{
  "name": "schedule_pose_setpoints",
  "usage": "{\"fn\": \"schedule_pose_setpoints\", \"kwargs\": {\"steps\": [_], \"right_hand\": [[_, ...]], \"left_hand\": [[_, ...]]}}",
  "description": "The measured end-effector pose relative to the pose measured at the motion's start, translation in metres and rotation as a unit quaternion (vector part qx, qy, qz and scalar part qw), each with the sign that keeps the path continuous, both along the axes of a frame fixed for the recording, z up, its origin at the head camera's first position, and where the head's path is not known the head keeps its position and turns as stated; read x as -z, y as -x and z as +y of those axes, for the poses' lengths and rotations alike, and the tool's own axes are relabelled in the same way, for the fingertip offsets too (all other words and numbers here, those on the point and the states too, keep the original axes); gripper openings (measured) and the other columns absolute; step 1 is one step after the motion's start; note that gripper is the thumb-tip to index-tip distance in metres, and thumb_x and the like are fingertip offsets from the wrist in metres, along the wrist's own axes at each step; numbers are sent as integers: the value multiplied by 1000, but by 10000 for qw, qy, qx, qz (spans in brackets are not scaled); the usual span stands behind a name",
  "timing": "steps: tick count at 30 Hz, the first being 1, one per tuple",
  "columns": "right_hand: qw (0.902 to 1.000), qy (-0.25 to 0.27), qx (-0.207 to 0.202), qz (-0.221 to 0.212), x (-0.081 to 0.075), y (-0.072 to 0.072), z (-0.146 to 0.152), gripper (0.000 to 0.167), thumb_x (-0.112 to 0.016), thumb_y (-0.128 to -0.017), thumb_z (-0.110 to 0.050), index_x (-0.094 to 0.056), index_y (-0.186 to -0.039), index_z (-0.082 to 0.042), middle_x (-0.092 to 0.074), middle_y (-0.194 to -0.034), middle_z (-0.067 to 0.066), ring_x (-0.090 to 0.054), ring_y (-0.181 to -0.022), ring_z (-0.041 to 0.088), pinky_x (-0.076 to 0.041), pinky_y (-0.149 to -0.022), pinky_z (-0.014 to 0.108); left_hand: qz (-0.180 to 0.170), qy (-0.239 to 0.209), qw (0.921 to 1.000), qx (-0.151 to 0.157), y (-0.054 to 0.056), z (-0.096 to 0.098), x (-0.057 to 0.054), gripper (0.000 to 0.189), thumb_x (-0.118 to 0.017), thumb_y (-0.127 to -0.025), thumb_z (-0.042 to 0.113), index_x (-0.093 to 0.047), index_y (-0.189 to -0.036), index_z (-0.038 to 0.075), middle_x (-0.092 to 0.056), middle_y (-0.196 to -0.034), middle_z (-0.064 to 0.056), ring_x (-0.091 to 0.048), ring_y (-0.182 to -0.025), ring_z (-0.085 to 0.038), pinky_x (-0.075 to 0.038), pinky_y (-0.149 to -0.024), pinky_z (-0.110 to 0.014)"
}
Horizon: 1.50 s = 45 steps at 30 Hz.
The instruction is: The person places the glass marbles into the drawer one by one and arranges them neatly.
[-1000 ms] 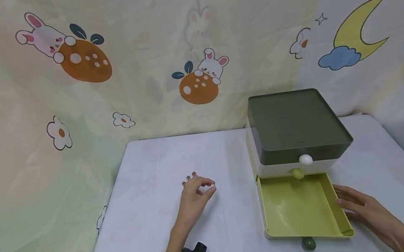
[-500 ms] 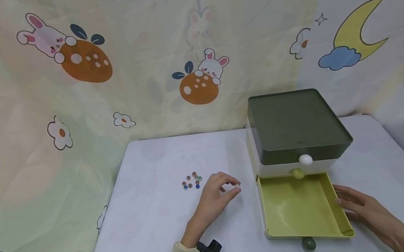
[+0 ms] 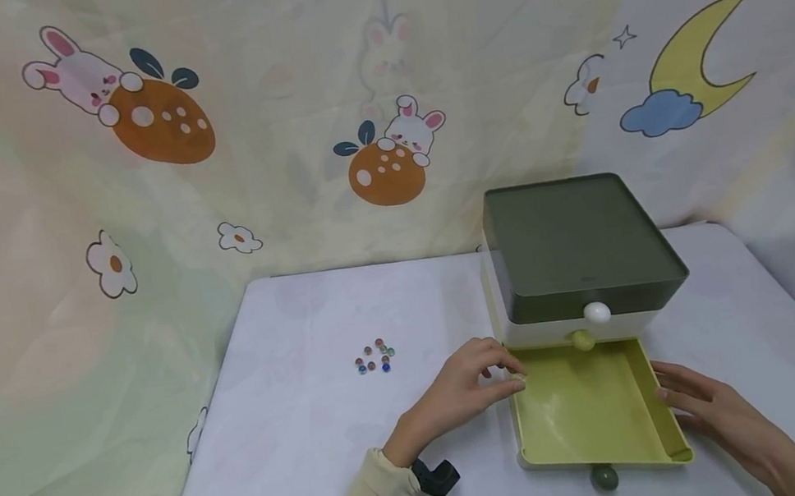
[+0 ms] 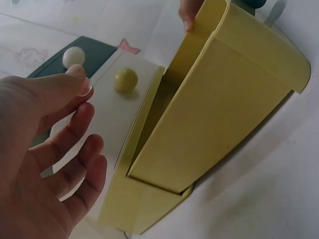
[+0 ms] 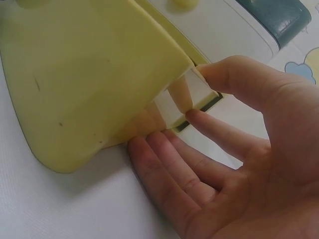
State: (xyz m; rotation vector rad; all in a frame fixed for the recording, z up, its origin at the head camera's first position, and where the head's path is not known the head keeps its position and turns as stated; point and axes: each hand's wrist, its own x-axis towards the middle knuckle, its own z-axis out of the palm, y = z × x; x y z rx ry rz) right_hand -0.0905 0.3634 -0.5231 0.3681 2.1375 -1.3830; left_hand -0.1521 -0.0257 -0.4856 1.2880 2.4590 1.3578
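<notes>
The left hand [image 3: 477, 383] pinches a small clear marble [image 4: 85, 88] between thumb and forefinger, the other fingers loosely bent. It is at the left rim of the yellow drawer [image 3: 581, 407], near the drawer's rear corner; whether the marble is already over the inside I cannot tell. The right hand [image 3: 723, 415] is on the drawer's right side, its fingers spread and fairly straight, thumb and fingertips resting against the side wall

More marbles [image 3: 371, 366], brown, blue and greenish, lie in a loose cluster on the table [image 3: 287, 319], well to the left of the drawer. The drawer sticks out from the cabinet [image 3: 583, 242], whose dark green upper part is behind and above it. A dark green knob [image 3: 604, 477] is on the drawer's front; a yellow knob [image 3: 583, 340] and a white knob [image 3: 597, 313] are above the drawer's back end. Behind the drawer hangs a printed cloth [image 3: 282, 155]
</notes>
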Motion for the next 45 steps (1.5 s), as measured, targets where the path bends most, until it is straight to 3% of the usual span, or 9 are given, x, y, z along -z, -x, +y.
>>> {"fn": "schedule_pose_setpoints", "kwargs": {"steps": [12,16,19,24,27,30,38,45], "right_hand": [[10000,-50,-44,23,1,1,2,91,-53,-106,-54,-7,-167,-4,-10,-171,30,-20,-156,51,-48,-114,48],[10000,11,-1,-44,1,1,1,92,-53,-106,-54,-6,-167,-4,-9,-171,30,-18,-156,52,-46,-116,50],[10000,-1,-15,-48,2,1,1,92,-53,-106,-54,-6,-167,-4,-9,-171,30,-18,-156,52,-45,-117,50],[9998,-141,-89,51,3,1,2,89,-52,-107,-52,-8,-167,-3,-12,-171,30,-26,-154,49,-50,-112,44],[9997,-205,-115,92,3,1,3,88,-52,-107,-51,-9,-167,-3,-13,-171,30,-39,-149,44,-52,-110,42],[9997,-222,-101,90,3,2,3,88,-52,-107,-51,-9,-167,-3,-13,-171,31,-43,-147,40,-53,-109,42],[10000,-81,-30,-4,2,2,1,91,-52,-107,-53,-6,-167,-4,-9,-171,31,-25,-154,51,-48,-114,48],[9999,84,28,-96,2,2,1,93,-54,-106,-54,-4,-167,-4,-6,-171,31,-17,-155,53,-42,-119,54]], "left_hand": [[615,558,9926,891,2,41,2,14,-76,-97,27,-76,-110,21,-71,-110,11,-63,-106,-2,-46,-92,-7],[345,726,9902,1145,0,54,4,16,-74,-99,29,-76,-112,21,-69,-110,11,-64,-107,-6,-44,-91,-4],[287,951,9862,1327,-1,64,6,16,-71,-100,31,-75,-114,22,-66,-110,14,-60,-106,-1,-42,-90,-2],[370,1373,9767,1607,0,77,8,19,-67,-103,36,-74,-117,26,-64,-113,18,-52,-105,11,-39,-90,0],[398,1613,9701,1771,2,82,9,20,-66,-103,38,-74,-119,29,-64,-114,20,-53,-106,11,-38,-91,0],[482,1839,9623,1943,3,86,9,22,-65,-103,40,-75,-120,30,-65,-115,21,-52,-107,13,-35,-93,0],[804,2347,9440,2177,5,94,13,21,-71,-99,42,-78,-117,34,-65,-108,24,-53,-98,13,-36,-86,1],[932,3005,9281,1991,1,98,17,19,-71,-96,48,-78,-113,42,-63,-109,28,-50,-96,15,-38,-80,-1]]}}
